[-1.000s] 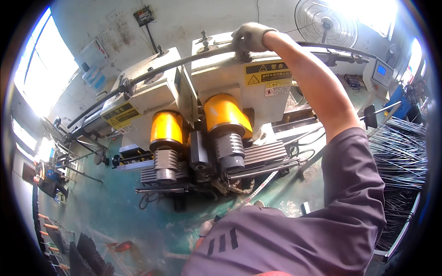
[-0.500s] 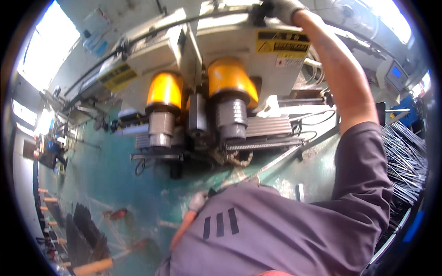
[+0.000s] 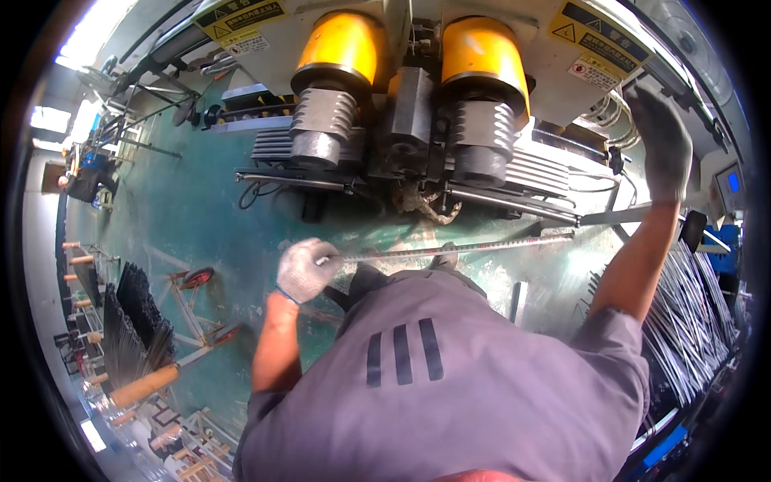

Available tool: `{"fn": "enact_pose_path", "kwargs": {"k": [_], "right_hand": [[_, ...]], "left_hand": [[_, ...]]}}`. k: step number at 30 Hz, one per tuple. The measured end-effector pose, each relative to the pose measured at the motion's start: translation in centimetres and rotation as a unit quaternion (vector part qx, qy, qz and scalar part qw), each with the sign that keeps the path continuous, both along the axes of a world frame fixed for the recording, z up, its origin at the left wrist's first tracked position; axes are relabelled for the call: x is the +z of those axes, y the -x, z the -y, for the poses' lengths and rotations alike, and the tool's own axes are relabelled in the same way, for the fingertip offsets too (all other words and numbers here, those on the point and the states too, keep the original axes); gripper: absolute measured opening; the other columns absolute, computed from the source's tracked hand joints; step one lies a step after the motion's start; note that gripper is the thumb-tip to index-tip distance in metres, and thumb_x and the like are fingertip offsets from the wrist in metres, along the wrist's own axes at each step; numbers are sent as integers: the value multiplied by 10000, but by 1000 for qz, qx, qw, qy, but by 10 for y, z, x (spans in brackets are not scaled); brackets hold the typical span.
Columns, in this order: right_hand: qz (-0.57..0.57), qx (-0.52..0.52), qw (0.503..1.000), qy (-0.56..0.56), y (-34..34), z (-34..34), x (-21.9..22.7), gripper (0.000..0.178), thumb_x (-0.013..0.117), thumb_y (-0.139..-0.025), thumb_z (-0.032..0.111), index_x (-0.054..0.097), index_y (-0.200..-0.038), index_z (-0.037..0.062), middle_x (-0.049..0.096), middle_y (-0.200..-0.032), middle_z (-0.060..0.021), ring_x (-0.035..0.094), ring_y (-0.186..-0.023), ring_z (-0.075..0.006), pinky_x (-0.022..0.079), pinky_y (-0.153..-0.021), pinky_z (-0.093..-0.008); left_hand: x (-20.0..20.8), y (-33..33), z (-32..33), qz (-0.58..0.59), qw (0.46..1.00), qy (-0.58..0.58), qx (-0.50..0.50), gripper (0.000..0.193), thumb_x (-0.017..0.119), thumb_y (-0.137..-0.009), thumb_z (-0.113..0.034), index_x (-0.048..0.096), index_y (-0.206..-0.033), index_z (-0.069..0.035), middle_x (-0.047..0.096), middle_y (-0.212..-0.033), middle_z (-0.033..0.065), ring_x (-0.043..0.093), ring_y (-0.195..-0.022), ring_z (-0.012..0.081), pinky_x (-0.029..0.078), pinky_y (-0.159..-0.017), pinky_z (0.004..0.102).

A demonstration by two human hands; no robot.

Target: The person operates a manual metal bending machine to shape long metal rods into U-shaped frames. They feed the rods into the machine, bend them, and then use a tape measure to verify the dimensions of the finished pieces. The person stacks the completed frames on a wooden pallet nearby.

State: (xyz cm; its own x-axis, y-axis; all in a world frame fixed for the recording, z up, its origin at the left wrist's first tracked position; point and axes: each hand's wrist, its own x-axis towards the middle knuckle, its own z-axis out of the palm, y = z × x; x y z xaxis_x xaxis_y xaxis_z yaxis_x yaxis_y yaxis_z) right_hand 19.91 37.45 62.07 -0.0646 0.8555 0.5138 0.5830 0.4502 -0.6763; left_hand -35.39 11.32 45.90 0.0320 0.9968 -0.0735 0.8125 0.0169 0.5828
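My left hand (image 3: 307, 270), in a pale work glove, is closed on one end of a long thin metal strip (image 3: 462, 250). The strip reaches rightward in front of my body, below the machine, and has small marks or reflections along it. My right hand (image 3: 662, 145), in a darker-looking glove, is raised beside the machine's right side, near some pale hoses (image 3: 608, 111). Its fingers look stretched out, slightly blurred, with nothing visible in them. Ahead stands the machine with two orange cylinders (image 3: 341, 50) above ribbed metal clamps (image 3: 323, 117).
A dark angular block (image 3: 408, 108) sits between the cylinders. Bundled metal rods (image 3: 683, 321) lie at the right, near a control panel with a blue screen (image 3: 729, 181). At the left are a wheeled frame (image 3: 191, 309), dark stacked strips (image 3: 135, 321) and a wooden roller (image 3: 144, 386).
My right hand has left the black-knobbed bar at the top and come down to the right. My left hand has moved up and forward with the strip. The view has tilted downward.
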Motion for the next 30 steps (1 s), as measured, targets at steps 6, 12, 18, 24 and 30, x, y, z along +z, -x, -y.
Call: {"fn": "enact_pose_path", "kwargs": {"k": [6,12,18,24,30], "right_hand": [[-143,-102,979,107,8,141,-90,345,777,-1073,121,738,-1375,-41,813,-1235,-122,761,-1144,-185,582,-1059,-322],[-281,-118,945,122,129,238,-123,473,757,-1094,326,734,-1364,-62,811,-1197,-153,785,-1065,-243,636,-973,-383],[-356,-155,912,135,195,246,-108,266,761,-1060,73,771,-1314,-9,822,-1118,-113,777,-1013,-171,636,-891,-303],[-464,-100,874,106,256,213,-120,330,767,-1064,93,722,-1370,-19,785,-1238,-123,766,-1049,-187,641,-955,-313],[-528,-38,841,115,259,213,-132,421,773,-1078,187,673,-1419,-38,776,-1224,-143,782,-1044,-231,650,-904,-347]], "left_hand": [[25,90,-28,-58,994,-43,-78,88,823,-827,-146,794,-847,-65,724,-832,137,713,-814,366,568,-744,472],[51,143,-72,-5,992,-35,-124,106,781,-847,-92,799,-904,-4,747,-889,183,742,-853,373,580,-799,438],[80,155,-86,48,990,-72,-114,111,816,-863,-84,806,-944,-9,746,-900,171,743,-852,357,578,-789,425],[94,148,-87,-25,981,-105,-162,129,825,-867,-113,801,-952,-19,743,-911,181,744,-870,367,579,-807,435],[105,125,-91,-13,978,-170,-122,144,790,-894,-87,774,-980,27,732,-911,177,722,-862,348,566,-824,405]]}}
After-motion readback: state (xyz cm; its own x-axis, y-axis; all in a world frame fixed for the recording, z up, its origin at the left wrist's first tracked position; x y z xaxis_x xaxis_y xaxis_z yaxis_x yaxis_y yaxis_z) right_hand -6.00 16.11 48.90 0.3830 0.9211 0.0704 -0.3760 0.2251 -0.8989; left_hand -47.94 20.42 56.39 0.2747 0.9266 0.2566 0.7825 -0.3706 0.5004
